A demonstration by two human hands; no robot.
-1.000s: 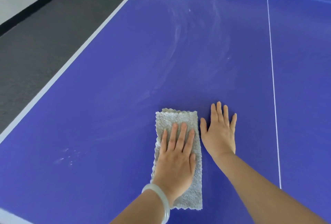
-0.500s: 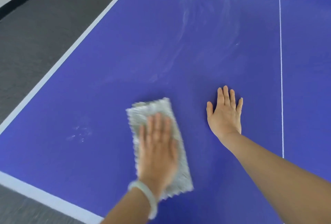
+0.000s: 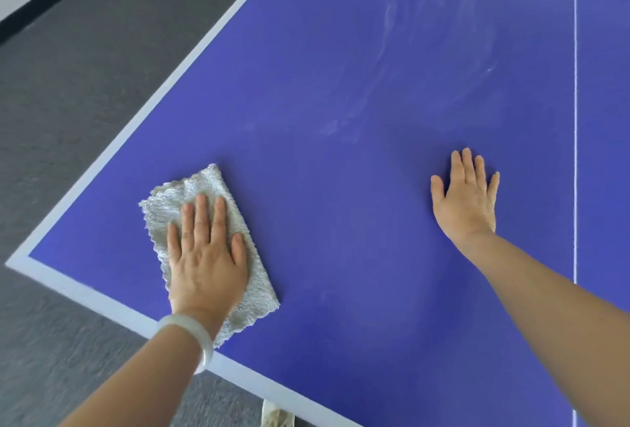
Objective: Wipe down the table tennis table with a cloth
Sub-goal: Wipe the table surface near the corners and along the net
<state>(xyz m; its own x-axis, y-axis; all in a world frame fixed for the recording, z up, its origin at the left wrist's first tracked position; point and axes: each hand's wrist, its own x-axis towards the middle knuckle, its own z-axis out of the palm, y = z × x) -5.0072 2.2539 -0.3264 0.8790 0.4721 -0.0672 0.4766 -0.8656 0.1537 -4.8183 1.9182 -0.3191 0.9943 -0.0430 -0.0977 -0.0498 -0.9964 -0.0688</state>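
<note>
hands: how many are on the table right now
2. The left hand presses flat on the grey cloth near the corner of the table. The right hand lies flat on bare blue surface, just left of the white centre line.

grey fluffy cloth (image 3: 191, 194) flat near corner of blue table (image 3: 341, 85), dusty smears beyond

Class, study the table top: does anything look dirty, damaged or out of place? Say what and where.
Whitish smears streak the far part of the table, left of the centre line: chalky swirls on plain blue. The cloth, under the left hand, lies near the corner, away from them.
</note>
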